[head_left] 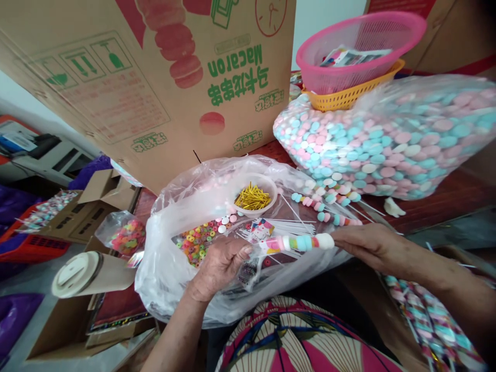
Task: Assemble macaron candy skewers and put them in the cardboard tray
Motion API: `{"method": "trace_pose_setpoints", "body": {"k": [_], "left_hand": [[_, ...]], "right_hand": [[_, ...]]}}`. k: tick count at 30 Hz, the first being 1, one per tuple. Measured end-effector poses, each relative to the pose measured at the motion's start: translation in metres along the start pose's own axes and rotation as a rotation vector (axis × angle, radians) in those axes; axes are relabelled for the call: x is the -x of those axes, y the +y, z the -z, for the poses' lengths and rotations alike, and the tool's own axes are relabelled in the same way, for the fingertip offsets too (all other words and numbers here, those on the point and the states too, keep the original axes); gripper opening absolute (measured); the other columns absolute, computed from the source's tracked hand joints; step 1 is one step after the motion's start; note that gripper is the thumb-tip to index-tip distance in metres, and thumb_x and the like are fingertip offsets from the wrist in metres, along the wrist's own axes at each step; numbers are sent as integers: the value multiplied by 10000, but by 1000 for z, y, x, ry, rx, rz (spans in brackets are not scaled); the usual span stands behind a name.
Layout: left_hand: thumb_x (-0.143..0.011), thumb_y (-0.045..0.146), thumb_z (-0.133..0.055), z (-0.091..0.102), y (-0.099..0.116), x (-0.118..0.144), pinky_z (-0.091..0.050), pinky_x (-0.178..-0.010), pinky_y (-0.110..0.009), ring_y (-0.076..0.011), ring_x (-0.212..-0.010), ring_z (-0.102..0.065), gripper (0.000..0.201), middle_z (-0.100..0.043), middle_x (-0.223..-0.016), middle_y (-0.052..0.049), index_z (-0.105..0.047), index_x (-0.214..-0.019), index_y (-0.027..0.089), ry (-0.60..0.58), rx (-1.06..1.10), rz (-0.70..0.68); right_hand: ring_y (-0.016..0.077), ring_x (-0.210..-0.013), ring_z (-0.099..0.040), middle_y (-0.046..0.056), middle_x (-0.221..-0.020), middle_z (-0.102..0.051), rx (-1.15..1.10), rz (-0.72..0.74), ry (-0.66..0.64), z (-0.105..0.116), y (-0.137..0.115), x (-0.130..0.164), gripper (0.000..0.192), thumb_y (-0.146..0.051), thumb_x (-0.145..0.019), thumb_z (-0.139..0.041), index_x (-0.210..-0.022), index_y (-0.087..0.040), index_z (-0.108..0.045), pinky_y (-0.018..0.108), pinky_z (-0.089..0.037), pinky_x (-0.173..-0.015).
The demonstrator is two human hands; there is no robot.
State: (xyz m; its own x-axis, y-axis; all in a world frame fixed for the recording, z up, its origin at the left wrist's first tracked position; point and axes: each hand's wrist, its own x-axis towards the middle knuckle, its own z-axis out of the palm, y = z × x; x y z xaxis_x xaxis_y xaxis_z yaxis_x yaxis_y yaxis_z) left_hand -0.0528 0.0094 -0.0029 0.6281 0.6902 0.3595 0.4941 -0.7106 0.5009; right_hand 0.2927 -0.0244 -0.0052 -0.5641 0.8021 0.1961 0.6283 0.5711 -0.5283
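Between my hands lies a candy skewer (304,243), roughly level, with white, pink, yellow and blue pieces and a clear printed wrapper at its left end. My left hand (220,266) is closed, thumb and fingers pinching the wrapper end. At the other end, the fingers of my right hand (377,248) are pressed together on the skewer by its last white piece. Below it are white sticks (298,227) and printed wrappers (261,228). A white bowl (274,194) of gold twist ties (252,197) stands behind, with colourful ring candies (199,237) to the left.
A large cardboard box (186,119) rises at the back. On the right, a bulging bag of pastel candies (372,150) sits under a pink basket (360,36) and yellow basket (349,95). Several finished skewers (329,201) lie nearby. A lidded cup (89,276) stands left.
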Motion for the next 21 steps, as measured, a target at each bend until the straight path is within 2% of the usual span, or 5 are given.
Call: {"method": "trace_pose_setpoints", "body": {"k": [6,10,18,21], "left_hand": [[-980,378,-388,-3,-4,2,-455,-632,-246,-118,-600,-543,383,-587,-615,9,-614,-738,184,-7,17,20],[-987,377,-363,-4,-4,0,-438,-626,-242,-118,-599,-532,391,-582,-611,10,-614,-754,188,-17,-1,12],[-984,312,-365,-4,9,-7,-351,-578,-242,-119,-573,-481,384,-525,-584,13,-526,-664,175,-128,-160,17],[-993,321,-335,-5,13,-10,-383,-610,-252,-131,-599,-527,399,-565,-610,2,-571,-708,172,-157,-125,8]], "right_hand": [[183,-789,-689,71,-911,-726,16,62,38,-2,6,3,285,-206,-931,-413,-1035,-204,-679,277,-532,-707],[178,-782,-685,62,-897,-722,-5,69,-15,3,3,4,273,-193,-931,-418,-1030,-200,-672,267,-533,-701],[176,-750,-665,76,-866,-714,6,67,-12,-3,-1,2,300,-207,-944,-381,-964,-188,-681,266,-511,-667],[166,-760,-655,65,-852,-707,-77,26,-52,-6,-5,-3,294,-259,-959,-389,-985,-191,-674,258,-503,-690]]}}
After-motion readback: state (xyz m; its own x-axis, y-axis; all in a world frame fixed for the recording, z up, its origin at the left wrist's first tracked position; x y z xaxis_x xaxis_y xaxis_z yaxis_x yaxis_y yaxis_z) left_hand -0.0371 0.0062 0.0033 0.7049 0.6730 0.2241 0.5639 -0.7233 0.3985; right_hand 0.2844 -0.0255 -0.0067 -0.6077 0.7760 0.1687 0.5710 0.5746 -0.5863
